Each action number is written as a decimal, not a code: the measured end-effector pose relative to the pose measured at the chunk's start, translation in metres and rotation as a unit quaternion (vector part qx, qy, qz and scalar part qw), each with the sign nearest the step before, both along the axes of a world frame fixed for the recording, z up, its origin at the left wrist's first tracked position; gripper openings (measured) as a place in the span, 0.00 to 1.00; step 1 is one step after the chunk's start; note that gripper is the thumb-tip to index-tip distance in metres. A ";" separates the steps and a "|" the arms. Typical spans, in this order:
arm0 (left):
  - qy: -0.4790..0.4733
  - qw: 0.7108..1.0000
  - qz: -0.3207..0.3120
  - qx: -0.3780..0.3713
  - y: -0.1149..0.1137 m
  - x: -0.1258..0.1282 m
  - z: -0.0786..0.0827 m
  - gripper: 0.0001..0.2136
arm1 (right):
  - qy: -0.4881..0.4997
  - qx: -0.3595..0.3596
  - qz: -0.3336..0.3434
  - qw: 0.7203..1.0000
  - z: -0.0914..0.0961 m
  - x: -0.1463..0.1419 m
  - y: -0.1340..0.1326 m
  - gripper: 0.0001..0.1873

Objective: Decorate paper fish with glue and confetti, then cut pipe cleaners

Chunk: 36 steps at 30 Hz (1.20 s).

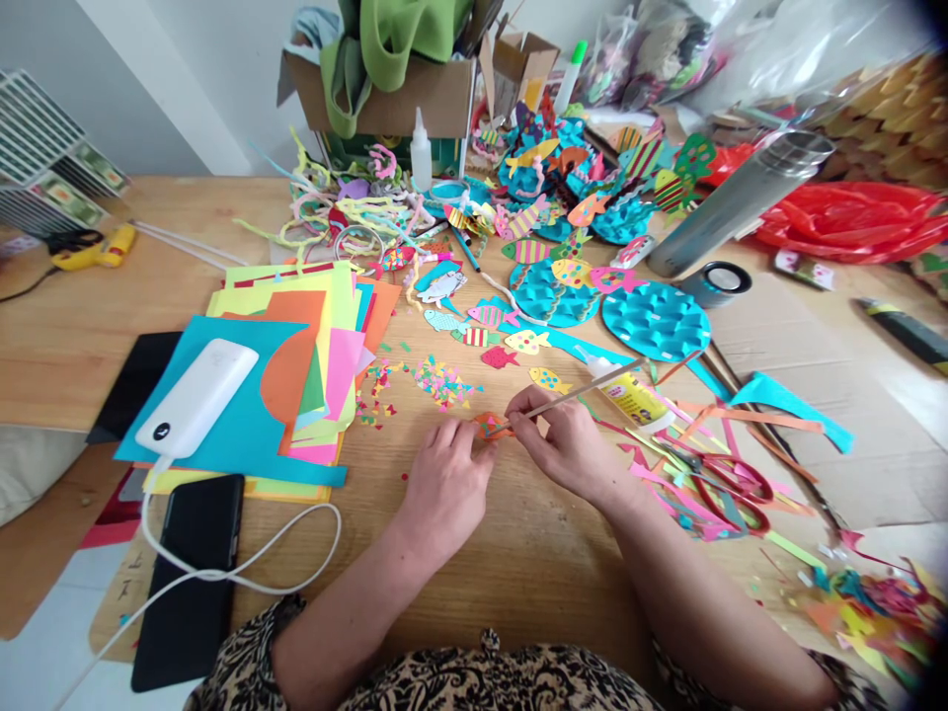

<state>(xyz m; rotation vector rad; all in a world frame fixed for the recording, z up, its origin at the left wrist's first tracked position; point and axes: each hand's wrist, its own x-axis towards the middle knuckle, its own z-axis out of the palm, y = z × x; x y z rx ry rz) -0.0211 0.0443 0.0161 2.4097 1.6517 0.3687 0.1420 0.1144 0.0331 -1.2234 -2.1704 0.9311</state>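
Note:
At the middle of the table my right hand (563, 446) pinches a thin wooden stick (582, 391), which slants down to the left. The stick's lower end touches a small orange paper fish (490, 426) with pink bits on it. My left hand (450, 476) is closed at the fish's left edge, its fingers partly covering it. Behind my hands lie small coloured paper scraps (442, 383) and several finished paper fish, among them a yellow spotted one (548, 379). A yellow-labelled glue bottle (635, 395) lies just behind my right hand.
Stacked coloured paper (222, 385) bears a white power bank (197, 398), cabled near a black phone (189, 583). Red-handled scissors (733, 484) lie among paper strips to the right. Farther back are blue textured discs (656, 321), a steel flask (741, 202) and a cardboard box (400, 89).

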 end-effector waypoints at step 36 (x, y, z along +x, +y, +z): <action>0.001 1.000 0.012 0.025 -0.003 0.002 -0.004 0.11 | 0.057 0.000 -0.087 0.995 0.004 -0.003 0.003 0.12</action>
